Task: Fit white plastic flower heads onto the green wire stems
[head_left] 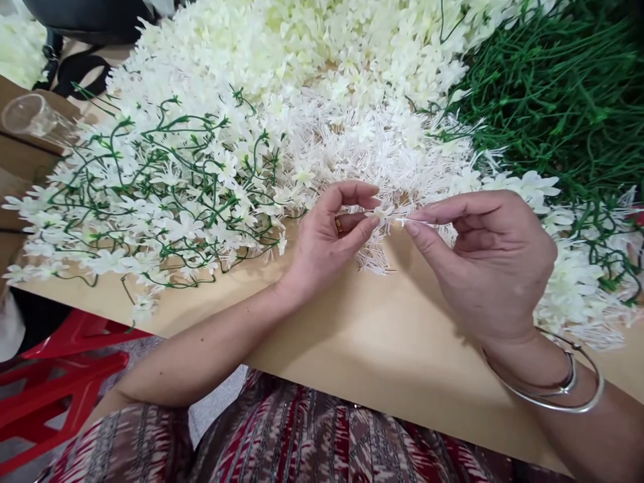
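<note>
The tan table [382, 349] is heaped with loose white blossoms [312, 60] across its far half. Bare green stems [563, 87] crowd the right edge and flowered vines [166, 194] spill toward the left edge — only the near strip lies bare. Over it, the left hand [327, 241] pinches a small blossom [383, 213]; the right hand [493, 261] pinches a thin white stalk [415, 221], its tip at the blossom.

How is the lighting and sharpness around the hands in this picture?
Head view: soft, even light; the left hand and right hand cast faint shadows on the tan tabletop; both look sharp; the white blossoms at top are washed out.
</note>
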`<move>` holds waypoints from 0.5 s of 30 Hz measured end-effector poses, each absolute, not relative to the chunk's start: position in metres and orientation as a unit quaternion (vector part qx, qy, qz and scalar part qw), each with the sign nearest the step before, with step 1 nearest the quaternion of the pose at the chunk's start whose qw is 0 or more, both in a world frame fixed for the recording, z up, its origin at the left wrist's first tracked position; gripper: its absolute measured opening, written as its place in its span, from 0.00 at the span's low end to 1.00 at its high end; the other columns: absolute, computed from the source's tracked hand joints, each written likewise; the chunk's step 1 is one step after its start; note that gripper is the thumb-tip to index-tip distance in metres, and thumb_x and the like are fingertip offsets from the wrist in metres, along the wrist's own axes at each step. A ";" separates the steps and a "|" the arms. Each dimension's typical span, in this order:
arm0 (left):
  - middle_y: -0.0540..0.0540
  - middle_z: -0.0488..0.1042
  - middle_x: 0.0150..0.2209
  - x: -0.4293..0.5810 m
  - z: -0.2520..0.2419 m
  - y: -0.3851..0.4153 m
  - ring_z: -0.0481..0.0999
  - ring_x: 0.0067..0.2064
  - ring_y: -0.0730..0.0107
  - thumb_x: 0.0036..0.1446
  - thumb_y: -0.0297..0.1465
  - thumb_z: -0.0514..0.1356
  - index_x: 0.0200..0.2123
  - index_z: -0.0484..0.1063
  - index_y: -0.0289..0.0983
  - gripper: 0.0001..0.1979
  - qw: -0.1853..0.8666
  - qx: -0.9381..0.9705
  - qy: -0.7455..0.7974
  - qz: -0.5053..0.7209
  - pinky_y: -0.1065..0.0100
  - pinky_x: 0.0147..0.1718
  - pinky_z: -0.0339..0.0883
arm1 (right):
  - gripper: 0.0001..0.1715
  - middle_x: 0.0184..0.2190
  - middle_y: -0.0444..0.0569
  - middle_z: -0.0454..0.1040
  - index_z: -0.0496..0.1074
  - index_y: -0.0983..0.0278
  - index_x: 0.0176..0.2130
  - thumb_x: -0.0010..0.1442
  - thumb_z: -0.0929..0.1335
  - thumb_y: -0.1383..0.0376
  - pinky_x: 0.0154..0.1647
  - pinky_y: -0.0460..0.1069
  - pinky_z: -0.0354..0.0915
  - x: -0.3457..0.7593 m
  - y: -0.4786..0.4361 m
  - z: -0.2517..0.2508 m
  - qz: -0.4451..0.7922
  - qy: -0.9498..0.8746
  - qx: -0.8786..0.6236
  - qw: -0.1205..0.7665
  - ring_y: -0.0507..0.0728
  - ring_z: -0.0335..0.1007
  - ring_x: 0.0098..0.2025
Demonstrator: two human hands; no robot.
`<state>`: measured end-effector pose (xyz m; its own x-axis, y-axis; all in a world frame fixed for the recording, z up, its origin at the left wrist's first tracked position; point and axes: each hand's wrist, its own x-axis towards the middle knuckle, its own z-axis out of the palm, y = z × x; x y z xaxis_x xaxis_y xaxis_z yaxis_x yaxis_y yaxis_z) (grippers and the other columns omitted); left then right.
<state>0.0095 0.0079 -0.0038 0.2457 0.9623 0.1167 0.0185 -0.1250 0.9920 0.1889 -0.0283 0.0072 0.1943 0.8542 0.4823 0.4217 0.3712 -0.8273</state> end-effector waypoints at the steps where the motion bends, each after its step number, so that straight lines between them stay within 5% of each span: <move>1: 0.46 0.80 0.49 0.010 -0.004 0.007 0.83 0.39 0.72 0.67 0.34 0.68 0.52 0.74 0.41 0.12 0.518 0.598 0.408 0.455 0.71 0.39 0.80 | 0.08 0.34 0.44 0.81 0.78 0.57 0.39 0.61 0.77 0.69 0.40 0.57 0.75 0.189 -0.028 0.006 0.191 -0.611 -0.525 0.561 0.58 0.81 0.37; 5: 0.45 0.80 0.49 0.013 -0.002 0.001 0.84 0.38 0.72 0.66 0.37 0.69 0.51 0.75 0.40 0.14 0.544 0.589 0.392 0.451 0.72 0.37 0.79 | 0.08 0.34 0.43 0.80 0.77 0.56 0.38 0.61 0.77 0.69 0.41 0.55 0.74 0.192 -0.028 0.002 0.155 -0.644 -0.521 0.538 0.57 0.80 0.37; 10: 0.44 0.81 0.50 0.015 0.001 -0.002 0.85 0.46 0.67 0.65 0.42 0.70 0.50 0.74 0.39 0.18 0.577 0.578 0.372 0.441 0.69 0.45 0.81 | 0.09 0.31 0.41 0.78 0.75 0.55 0.36 0.63 0.76 0.69 0.40 0.54 0.73 0.192 -0.029 0.008 0.120 -0.672 -0.526 0.507 0.55 0.77 0.34; 15: 0.42 0.81 0.50 0.016 0.006 -0.003 0.84 0.50 0.65 0.71 0.38 0.64 0.48 0.75 0.38 0.10 0.492 0.649 0.371 0.445 0.67 0.49 0.82 | 0.10 0.32 0.40 0.77 0.74 0.56 0.38 0.63 0.76 0.69 0.41 0.53 0.72 0.188 -0.031 0.009 0.137 -0.658 -0.531 0.516 0.54 0.76 0.34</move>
<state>0.0158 -0.0032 0.0058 0.3285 0.9200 0.2137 0.0425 -0.2405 0.9697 0.1885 -0.0309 0.0091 0.0966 0.8395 0.5347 0.5573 0.3995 -0.7279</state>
